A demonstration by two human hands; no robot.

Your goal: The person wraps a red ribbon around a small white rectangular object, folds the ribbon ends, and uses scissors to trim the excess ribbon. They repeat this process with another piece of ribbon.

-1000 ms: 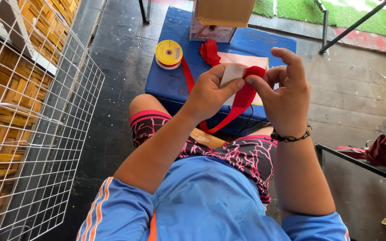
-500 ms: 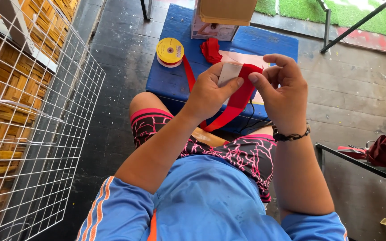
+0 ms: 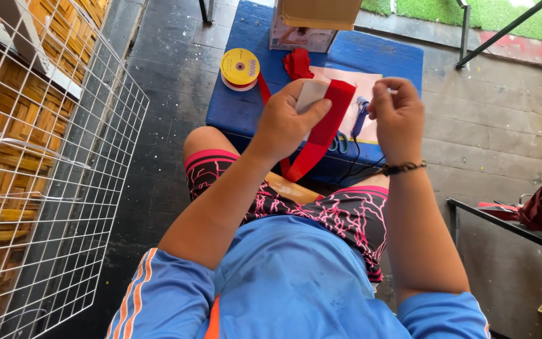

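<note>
gripping one red ribbon (image 3: pixel 321 129) (wrapped over one card (image 3: pixel 312 94)), left hand (image 3: pixel 286 122); right hand (image 3: pixel 398 113) pinched shut.

table (image 3: pixel 236 110): blue, low | yellow ribbon spool (image 3: pixel 239 67) lay at its left | red ribbon pile (image 3: pixel 298 63) just right of spool | cardboard box (image 3: pixel 302 28) behind pile | pale sheet (image 3: pixel 359 85) right of pile

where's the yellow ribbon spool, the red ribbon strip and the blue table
round yellow ribbon spool (image 3: pixel 239 67): head view, top face
flat red ribbon strip (image 3: pixel 327 122): head view, band beside left thumb
blue wooden table (image 3: pixel 236 110): head view, bare top
</note>
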